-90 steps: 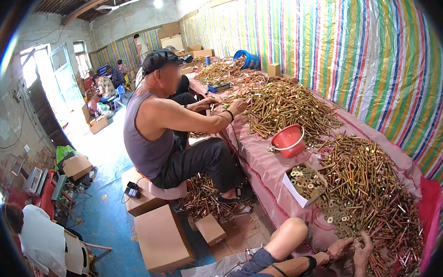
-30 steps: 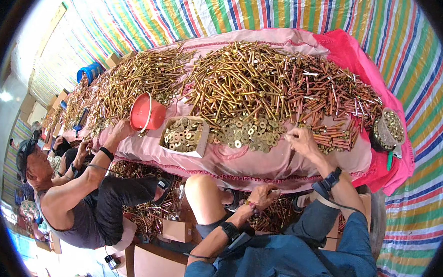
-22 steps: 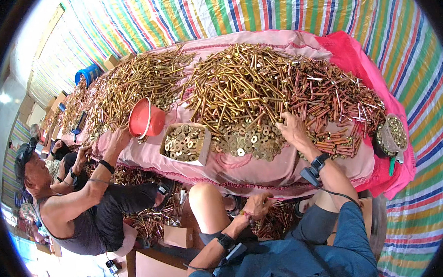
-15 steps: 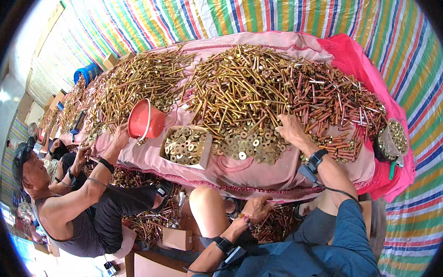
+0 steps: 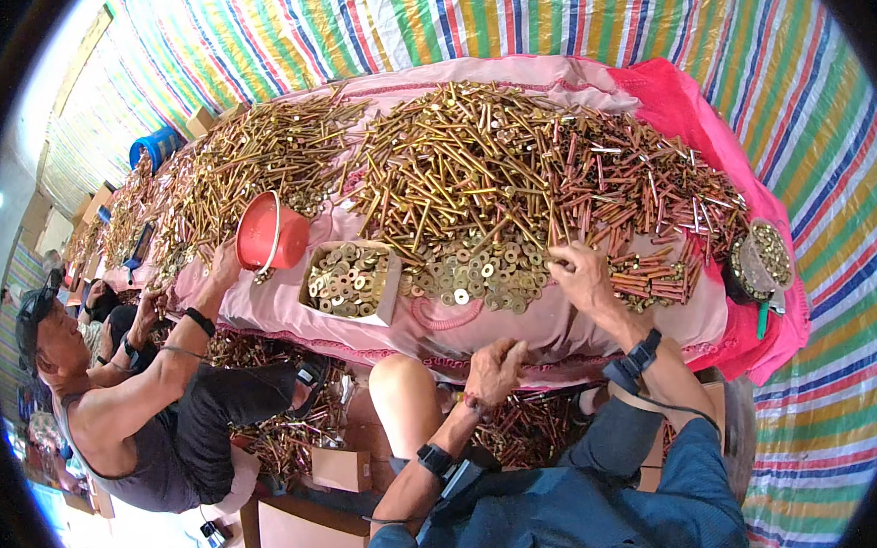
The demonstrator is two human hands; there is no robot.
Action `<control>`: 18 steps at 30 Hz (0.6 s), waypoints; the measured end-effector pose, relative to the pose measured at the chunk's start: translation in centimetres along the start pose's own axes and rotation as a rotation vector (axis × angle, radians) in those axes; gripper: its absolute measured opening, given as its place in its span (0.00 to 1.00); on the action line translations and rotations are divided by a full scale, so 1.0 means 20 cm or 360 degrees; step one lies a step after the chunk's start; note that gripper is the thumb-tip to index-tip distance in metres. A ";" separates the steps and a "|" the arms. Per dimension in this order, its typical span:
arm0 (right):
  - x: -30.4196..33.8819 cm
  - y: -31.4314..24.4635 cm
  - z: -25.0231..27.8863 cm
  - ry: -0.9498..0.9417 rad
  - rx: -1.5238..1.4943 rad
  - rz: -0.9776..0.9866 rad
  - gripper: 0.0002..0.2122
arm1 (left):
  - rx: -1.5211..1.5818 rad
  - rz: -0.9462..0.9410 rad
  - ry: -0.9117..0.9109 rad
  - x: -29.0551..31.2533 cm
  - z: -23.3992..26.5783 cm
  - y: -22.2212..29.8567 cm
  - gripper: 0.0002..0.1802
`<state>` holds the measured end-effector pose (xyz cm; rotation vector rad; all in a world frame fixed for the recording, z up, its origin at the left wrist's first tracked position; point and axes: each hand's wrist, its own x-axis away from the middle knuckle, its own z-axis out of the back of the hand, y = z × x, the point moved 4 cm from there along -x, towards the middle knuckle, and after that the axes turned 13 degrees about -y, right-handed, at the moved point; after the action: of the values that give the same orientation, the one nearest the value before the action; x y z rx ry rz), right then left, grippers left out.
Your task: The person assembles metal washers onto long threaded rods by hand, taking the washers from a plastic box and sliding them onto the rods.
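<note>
My right hand (image 5: 584, 278) is over the near edge of the bolt heap, just right of a spread of flat washers (image 5: 493, 276). Its fingers are bent in a pinch; anything between them is too small to make out. Long brassy and reddish bolts (image 5: 453, 179) are piled beyond it. Closed as well, my left hand (image 5: 493, 373) is at the table's near edge above my lap, and its contents are hidden. An open box of washers (image 5: 350, 284) stands left of the loose washers. Short reddish bolts (image 5: 652, 281) lie right of my right hand.
At my left, a seated co-worker's hand (image 5: 225, 262) is at a red bucket (image 5: 273, 233). A clear tub of small metal parts (image 5: 761, 257) stands at the right. More bolts (image 5: 526, 433) lie below the table, near cardboard boxes (image 5: 341, 469).
My left hand has risen from above my lap toward the table's near edge. My right hand has drawn slightly back toward me from the bolt heap. The view has shifted a little.
</note>
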<state>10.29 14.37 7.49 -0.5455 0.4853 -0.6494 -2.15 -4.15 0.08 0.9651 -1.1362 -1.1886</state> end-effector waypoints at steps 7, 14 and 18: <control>0.37 -0.25 -0.13 -0.0488 -0.0281 0.0540 0.13 | 0.1189 0.0018 0.0083 -0.16 -0.04 0.04 0.18; 0.23 0.01 0.07 -0.0687 -0.0367 -0.0218 0.11 | 0.0954 -0.0183 0.0119 -0.16 -0.04 0.02 0.13; 0.09 0.21 0.22 -0.0450 -0.0110 -0.0325 0.08 | 0.0653 -0.0385 0.0285 -0.24 -0.04 0.06 0.11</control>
<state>15.87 17.40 7.80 -0.7463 0.1878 -0.7380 -1.27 0.72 0.45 1.5272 -1.1639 -1.0492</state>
